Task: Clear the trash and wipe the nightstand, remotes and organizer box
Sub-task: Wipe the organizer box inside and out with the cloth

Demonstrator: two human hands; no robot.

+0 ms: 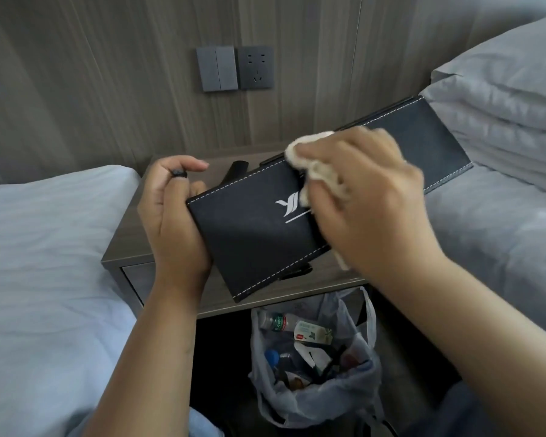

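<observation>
The right hand (369,197) has its fingers curled round a crumpled pale cloth (316,167), pressing it onto the dark face of the organizer box (249,241), just at the white logo (part of the mark is hidden under the cloth). The left hand (171,216) grips the box's near-left end, thumb along the lower side and fingers wrapped over the upper edge, the index finger lifted and extended; a dark ring sits on one finger. The box is held tilted above the nightstand (123,247), its long axis running from about 8 o'clock near the left hand up to 2 o'clock, where its far end reaches toward the grey pillows (501,99). White stitching lines its edges.

At 11 o'clock from the box, on the nightstand top, part of a black remote (235,171) shows behind the box's upper edge; another dark item peeks out under the box's lower edge, too hidden to identify. At 6 o'clock, on the floor below the nightstand's front, stands a trash bag (312,402) holding bottles and wrappers. A bed with pale sheets (44,263) lies at 9 o'clock, grey bedding at 3 o'clock. On the wood-panelled wall at 12 o'clock are a switch (216,69) and a socket (255,67).
</observation>
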